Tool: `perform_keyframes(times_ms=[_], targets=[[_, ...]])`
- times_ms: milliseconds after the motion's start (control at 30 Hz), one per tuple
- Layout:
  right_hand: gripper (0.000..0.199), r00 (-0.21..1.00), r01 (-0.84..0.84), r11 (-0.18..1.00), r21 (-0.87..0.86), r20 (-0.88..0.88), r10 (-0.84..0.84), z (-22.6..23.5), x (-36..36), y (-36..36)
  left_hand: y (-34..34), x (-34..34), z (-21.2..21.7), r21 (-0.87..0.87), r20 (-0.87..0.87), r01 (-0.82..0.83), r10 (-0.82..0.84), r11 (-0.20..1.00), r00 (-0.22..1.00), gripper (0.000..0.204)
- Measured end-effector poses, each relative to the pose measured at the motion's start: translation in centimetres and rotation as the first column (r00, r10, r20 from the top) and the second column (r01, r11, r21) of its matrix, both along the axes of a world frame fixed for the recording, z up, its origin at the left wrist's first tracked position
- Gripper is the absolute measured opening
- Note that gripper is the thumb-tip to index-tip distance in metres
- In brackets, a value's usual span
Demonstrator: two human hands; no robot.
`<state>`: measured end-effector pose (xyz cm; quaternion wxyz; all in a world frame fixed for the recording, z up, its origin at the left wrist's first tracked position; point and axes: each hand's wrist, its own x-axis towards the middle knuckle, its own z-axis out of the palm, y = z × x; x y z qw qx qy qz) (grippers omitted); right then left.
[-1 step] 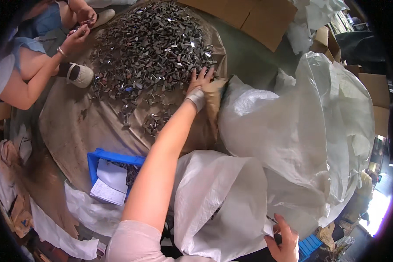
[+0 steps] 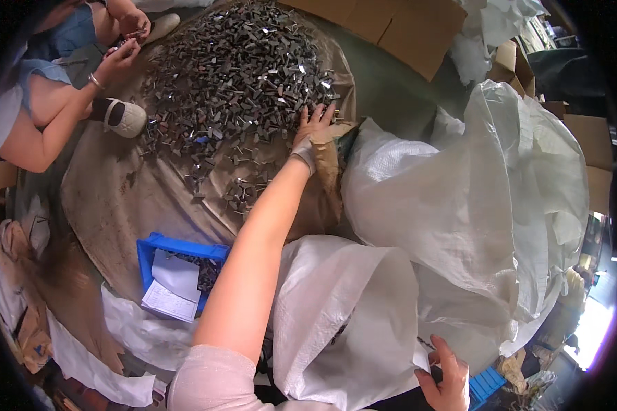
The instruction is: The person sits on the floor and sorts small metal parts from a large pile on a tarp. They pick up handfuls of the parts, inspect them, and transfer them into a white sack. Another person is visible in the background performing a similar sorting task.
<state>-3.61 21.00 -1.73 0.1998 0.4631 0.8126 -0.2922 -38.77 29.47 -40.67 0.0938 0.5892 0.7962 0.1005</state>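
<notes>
My left hand (image 2: 313, 129) reaches far forward, palm down and fingers spread, at the right edge of a heap of small dark metal parts (image 2: 240, 75). Many of these parts have thin shiny pins. Beside the hand, a fold of the brown ground cloth (image 2: 332, 164) stands up. Close to me on the right, my right hand (image 2: 449, 383) has thumb and forefinger around the rim of a white woven sack (image 2: 336, 274). A small dark piece shows by the forefinger, too small to name. The sack's mouth gapes, with some dark parts visible inside.
A blue crate (image 2: 144, 264) with parts and papers (image 2: 168, 301) stands left of my forearm. Large white sacks (image 2: 432, 198) bulge on the right. At the upper left a person (image 2: 48, 116) handles small parts. Flattened cardboard (image 2: 404, 34) lies at the far side.
My left hand and wrist have shifted very slightly, and the cloth fold beside them has changed shape a little. My right hand stays at the sack's rim.
</notes>
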Motion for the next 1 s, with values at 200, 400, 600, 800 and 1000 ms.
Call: perform_keyframes(times_ms=[200, 400, 600, 800, 1000], targets=[[0.047, 0.989, -0.045, 0.999, 0.008, -0.141, 0.046, 0.1, 0.8, 0.1, -1.4, -0.4, -2.9, 0.005, 0.371, -0.368, 0.341, 0.93, 0.864, 0.044], [0.05, 0.989, -0.013, 0.997, -0.073, -0.147, 0.002, 0.9, 0.3, 0.3, -8.4, -0.7, -2.9, -0.065, 0.262, -0.168, 0.18, 0.984, 0.948, 0.058], [0.054, 0.973, -0.066, 0.995, -0.077, -0.227, 0.047, 1.1, 0.1, 0.3, -9.9, 1.1, 3.3, -0.249, 0.04, 0.079, -0.071, 0.965, 0.997, 0.059], [0.057, 0.977, -0.096, 0.993, -0.066, -0.196, 0.081, 1.2, -0.2, 0.2, -10.2, 2.4, -1.7, -0.051, 0.031, -0.134, 0.136, 0.99, 0.99, 0.041], [0.056, 0.976, -0.112, 0.992, -0.065, -0.194, 0.097, 1.1, -0.1, 0.3, -11.3, 2.7, 1.1, -0.152, -0.027, -0.21, 0.208, 0.966, 0.978, 0.056]])
